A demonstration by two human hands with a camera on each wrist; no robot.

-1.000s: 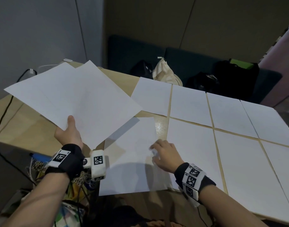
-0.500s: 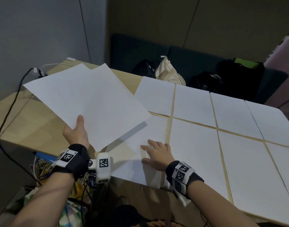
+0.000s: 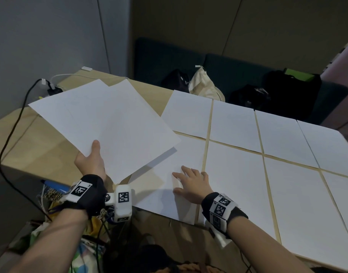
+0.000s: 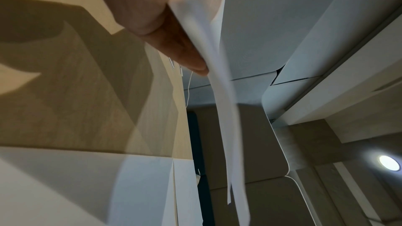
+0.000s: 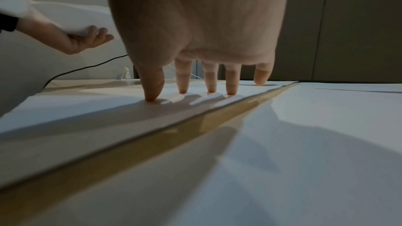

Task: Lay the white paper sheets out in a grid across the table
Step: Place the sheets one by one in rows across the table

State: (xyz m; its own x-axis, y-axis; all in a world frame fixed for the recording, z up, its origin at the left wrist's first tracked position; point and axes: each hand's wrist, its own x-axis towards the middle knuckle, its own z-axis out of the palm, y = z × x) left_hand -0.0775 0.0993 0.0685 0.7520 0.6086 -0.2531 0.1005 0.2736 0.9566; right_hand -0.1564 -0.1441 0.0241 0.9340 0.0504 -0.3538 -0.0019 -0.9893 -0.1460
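In the head view, a bare strip of the wooden table (image 3: 37, 146) is left open at 9 o'clock, up to its left edge. White sheets are laid in a grid (image 3: 287, 154) from centre toward 3 o'clock, with narrow strips of wood seen between them. A loose stack of sheets (image 3: 110, 123) is held above the table at 10 o'clock by the left hand (image 3: 90, 162), thumb on top. The newest sheet (image 3: 169, 184) is pressed flat by the right hand (image 3: 192, 186) with spread, straight fingers, at the grid's near left corner; its near edge overhangs the table.

In the left wrist view, the stack's edge (image 4: 219, 92) is seen pinched against the fingers (image 4: 180, 47).

In the right wrist view, the fingertips (image 5: 152, 95) are planted on the sheet just left of the wood gap (image 5: 174, 137).
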